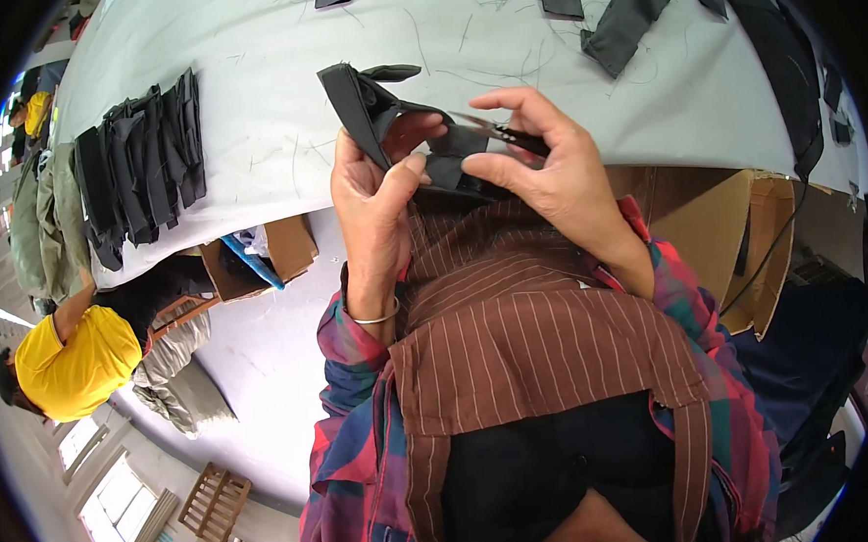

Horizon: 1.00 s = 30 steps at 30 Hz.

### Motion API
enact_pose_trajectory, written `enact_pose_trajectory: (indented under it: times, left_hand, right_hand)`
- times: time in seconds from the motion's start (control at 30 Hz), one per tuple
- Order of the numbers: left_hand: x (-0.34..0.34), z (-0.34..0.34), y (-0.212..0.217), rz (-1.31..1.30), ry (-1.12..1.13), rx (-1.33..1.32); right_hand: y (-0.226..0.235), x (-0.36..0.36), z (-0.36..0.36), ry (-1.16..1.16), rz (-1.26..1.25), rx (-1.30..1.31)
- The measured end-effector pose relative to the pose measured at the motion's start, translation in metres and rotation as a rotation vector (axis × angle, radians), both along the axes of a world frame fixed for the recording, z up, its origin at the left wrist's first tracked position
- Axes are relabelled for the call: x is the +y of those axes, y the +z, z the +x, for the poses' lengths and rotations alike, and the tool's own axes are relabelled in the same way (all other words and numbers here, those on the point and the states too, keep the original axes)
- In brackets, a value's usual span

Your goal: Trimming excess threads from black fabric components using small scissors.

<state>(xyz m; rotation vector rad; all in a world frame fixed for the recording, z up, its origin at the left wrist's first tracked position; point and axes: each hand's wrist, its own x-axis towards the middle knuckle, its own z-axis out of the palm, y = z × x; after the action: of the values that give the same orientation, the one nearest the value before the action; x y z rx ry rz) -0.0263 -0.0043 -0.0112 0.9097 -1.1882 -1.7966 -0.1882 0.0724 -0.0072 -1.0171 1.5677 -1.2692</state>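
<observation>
My left hand (376,186) is closed on a folded black fabric piece (351,99), thumb on top, just above the near edge of the table. The piece bends round into a loop, and some left fingers show inside it. My right hand (561,166) holds small thread snips (520,139) with a dark handle and pointed metal blades aimed left. The right thumb rests against the fabric's right end, and the index finger is raised above the snips. Whether the blades touch the cloth I cannot tell.
A row of folded black fabric pieces (143,159) lies on the white-covered table (258,104) at left. More black pieces (627,16) and loose threads lie at the far side. Cardboard boxes (726,216) stand below the table. A person in yellow (81,363) works at far left.
</observation>
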Motion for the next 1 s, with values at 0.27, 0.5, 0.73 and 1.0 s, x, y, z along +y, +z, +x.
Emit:
enact_pose_trajectory:
  times: [0.27,0.5,0.73,1.0]
  left_hand:
    - [0.013,0.001,0.014,-0.045,0.007,0.045]
    - [0.023,0.021,0.061,-0.622,-0.141,-0.421]
    - [0.029,0.018,0.037,-0.215,-0.044,-0.11]
    - [0.003,-0.005,0.012,-0.054,-0.113,0.008]
  right_hand:
    - [-0.02,-0.005,0.011,-0.052,-0.026,-0.164]
    - [0.033,0.01,0.003,-0.052,-0.272,0.075]
    - [0.012,0.016,0.009,-0.086,-0.303,0.013]
    - [-0.029,0.012,0.004,-0.12,-0.145,0.234]
